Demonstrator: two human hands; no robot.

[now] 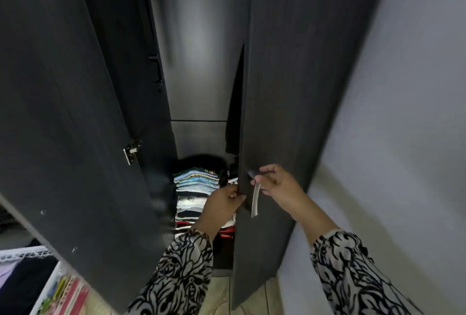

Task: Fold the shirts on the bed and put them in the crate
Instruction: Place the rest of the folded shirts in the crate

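No bed and no crate appear in the head view, so the task's shirts and their destination cannot be located here; the only clothing visible is a stack of folded garments (198,188) inside a dark wardrobe (199,50), and whether these belong to the task cannot be told. The stack sits low in the open compartment, between 2 doors. The left hand (222,205) curls its fingers round the inner edge of the right door (285,88), gripping it just beside the stack. The right hand (274,181) is at the top of the pale door handle (255,200); its fingers are bent near the handle's upper end, but motion blur there hides whether they actually pinch it, so its grip cannot be told. The left door (63,113) stands swung wide, hinge (131,151) exposed. A dark garment (234,113) hangs behind the right door's edge. At lower left, a white wire rack (25,254) and coloured items (65,297) are partly in frame. Judgement: nothing visible confirms any shirt folded or crated; the person is occupied with the wardrobe door, so progress on the task proper cannot be assessed from this view.
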